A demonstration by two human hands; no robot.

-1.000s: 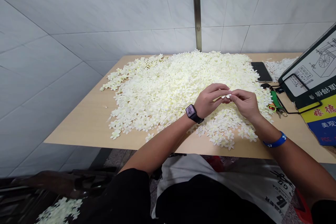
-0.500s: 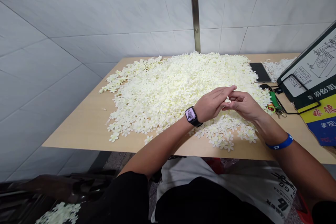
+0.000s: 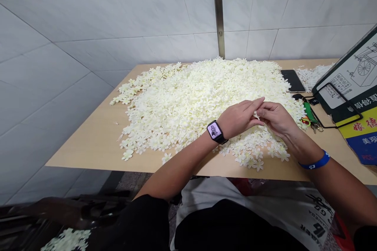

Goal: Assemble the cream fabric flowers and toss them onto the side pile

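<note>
A broad heap of white artificial flowers (image 3: pixel 191 98) with pale yellow-green centres covers much of the wooden table. Over the heap's front right part, my left hand (image 3: pixel 240 119) and my right hand (image 3: pixel 277 119) meet at the fingertips. Between them shows a bit of a small white artificial flower (image 3: pixel 255 115), pinched by the fingers of both hands and mostly hidden. My left fingers are long and close together; the right thumb presses against the forefinger. Loose flowers lie below my wrists near the table's front edge.
A black phone (image 3: pixel 292 80) lies right of the heap, beside a pile of small white pieces (image 3: pixel 313 76). Keys with a green tag (image 3: pixel 308 111) and a black cord sit before a printed box (image 3: pixel 353 74). More flowers (image 3: pixel 66 239) are low at the left, below table height.
My right thumb has shifted up and inward over the small flower, which now shows less. My left thumb has straightened to the right. The heap looks the same.
</note>
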